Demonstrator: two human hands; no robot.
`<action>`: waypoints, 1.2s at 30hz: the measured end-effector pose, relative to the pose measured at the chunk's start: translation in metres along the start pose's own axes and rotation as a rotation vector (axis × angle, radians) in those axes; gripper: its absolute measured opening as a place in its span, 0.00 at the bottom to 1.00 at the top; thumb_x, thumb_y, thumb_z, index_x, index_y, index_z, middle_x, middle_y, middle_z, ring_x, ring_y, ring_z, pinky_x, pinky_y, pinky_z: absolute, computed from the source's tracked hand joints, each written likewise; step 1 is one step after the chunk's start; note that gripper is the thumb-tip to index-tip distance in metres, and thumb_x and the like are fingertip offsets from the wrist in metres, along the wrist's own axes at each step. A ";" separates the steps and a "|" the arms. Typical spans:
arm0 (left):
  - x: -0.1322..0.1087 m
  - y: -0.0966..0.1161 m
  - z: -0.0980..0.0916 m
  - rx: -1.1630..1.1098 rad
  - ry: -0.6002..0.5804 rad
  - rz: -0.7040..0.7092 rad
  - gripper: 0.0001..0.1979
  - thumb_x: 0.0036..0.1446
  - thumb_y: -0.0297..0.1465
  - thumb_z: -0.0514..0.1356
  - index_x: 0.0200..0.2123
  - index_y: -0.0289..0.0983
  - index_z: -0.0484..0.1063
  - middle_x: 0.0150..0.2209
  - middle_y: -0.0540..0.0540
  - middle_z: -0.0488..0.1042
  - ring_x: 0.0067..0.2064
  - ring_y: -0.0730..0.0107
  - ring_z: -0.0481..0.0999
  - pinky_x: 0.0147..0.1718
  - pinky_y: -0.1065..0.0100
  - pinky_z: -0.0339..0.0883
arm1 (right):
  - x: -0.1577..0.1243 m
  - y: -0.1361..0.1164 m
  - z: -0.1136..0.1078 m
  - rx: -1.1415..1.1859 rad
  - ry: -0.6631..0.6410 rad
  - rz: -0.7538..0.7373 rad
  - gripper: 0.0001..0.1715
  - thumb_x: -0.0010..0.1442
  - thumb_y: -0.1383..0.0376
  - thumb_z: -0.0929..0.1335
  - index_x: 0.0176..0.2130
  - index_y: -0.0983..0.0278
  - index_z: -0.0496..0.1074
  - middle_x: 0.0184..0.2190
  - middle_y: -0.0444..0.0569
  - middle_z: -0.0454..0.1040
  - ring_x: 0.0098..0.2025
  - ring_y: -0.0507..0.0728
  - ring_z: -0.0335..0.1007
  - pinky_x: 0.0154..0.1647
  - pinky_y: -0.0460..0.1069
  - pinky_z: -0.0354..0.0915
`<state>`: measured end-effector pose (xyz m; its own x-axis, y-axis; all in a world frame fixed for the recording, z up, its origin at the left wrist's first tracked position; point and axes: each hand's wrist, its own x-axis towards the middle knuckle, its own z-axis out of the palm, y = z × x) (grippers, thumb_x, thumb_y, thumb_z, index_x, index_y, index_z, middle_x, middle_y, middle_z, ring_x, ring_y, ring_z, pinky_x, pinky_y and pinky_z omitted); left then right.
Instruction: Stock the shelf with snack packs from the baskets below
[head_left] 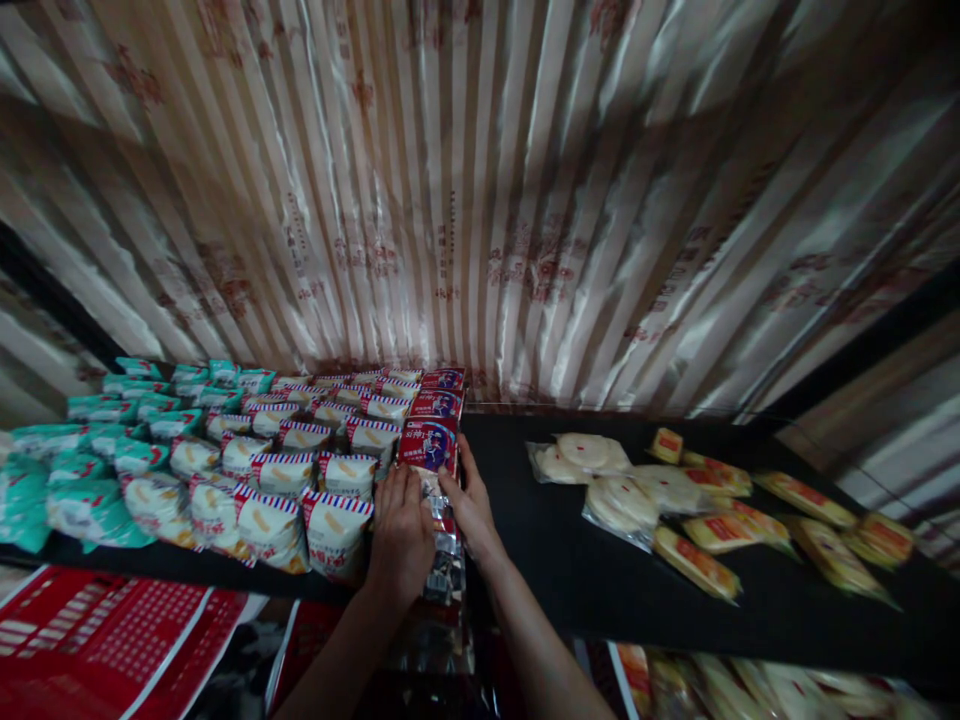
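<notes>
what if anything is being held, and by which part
A red packet, seemingly held at its near end by both sides, between the left hand and the right hand.

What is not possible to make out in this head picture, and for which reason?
All in the head view:
Dark red packets: nearer ones partly covered by the left hand and right hand.
Teal packets: one cut off by the left edge.
Striped white packets: small print too blurred.
Yellow packs: label words too small, blurred.
</notes>
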<state>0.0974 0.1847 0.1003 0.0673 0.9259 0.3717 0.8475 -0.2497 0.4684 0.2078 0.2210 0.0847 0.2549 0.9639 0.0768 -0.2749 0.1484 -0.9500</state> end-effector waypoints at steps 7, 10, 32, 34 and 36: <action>0.061 0.040 -0.016 -0.070 -0.141 -0.109 0.23 0.58 0.27 0.44 0.55 0.30 0.62 0.62 0.40 0.57 0.64 0.63 0.50 0.62 0.61 0.46 | -0.001 -0.010 0.005 0.041 0.001 0.079 0.45 0.45 0.57 0.71 0.60 0.58 0.56 0.57 0.47 0.64 0.58 0.61 0.60 0.60 0.57 0.54; 0.094 0.052 -0.011 0.040 -0.211 -0.120 0.24 0.59 0.30 0.44 0.57 0.24 0.60 0.62 0.35 0.55 0.65 0.58 0.46 0.63 0.59 0.43 | 0.000 -0.008 0.004 0.006 -0.002 0.039 0.43 0.45 0.60 0.71 0.59 0.57 0.60 0.58 0.46 0.62 0.60 0.60 0.57 0.62 0.57 0.51; 0.108 0.059 0.006 0.086 -0.196 -0.198 0.24 0.60 0.32 0.45 0.58 0.27 0.59 0.62 0.35 0.54 0.65 0.55 0.48 0.62 0.58 0.42 | 0.005 0.000 -0.006 -0.102 0.034 -0.003 0.35 0.44 0.60 0.71 0.53 0.59 0.67 0.58 0.47 0.63 0.61 0.60 0.54 0.64 0.56 0.47; 0.096 0.062 -0.002 0.083 -0.197 -0.153 0.25 0.60 0.32 0.46 0.58 0.27 0.59 0.63 0.35 0.53 0.65 0.54 0.47 0.62 0.57 0.43 | 0.004 -0.001 -0.005 -0.103 0.031 -0.011 0.35 0.45 0.58 0.71 0.53 0.59 0.67 0.58 0.47 0.63 0.62 0.60 0.54 0.64 0.56 0.47; 0.074 0.061 -0.010 0.074 -0.184 -0.095 0.24 0.59 0.31 0.47 0.57 0.29 0.61 0.63 0.36 0.54 0.65 0.53 0.47 0.62 0.55 0.44 | 0.002 0.000 -0.005 -0.080 0.038 0.007 0.35 0.46 0.57 0.71 0.53 0.58 0.67 0.57 0.46 0.65 0.61 0.60 0.55 0.63 0.56 0.49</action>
<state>0.1490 0.2347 0.1649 0.0751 0.9821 0.1728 0.8907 -0.1440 0.4312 0.2131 0.2223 0.0831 0.2889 0.9555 0.0600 -0.2025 0.1223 -0.9716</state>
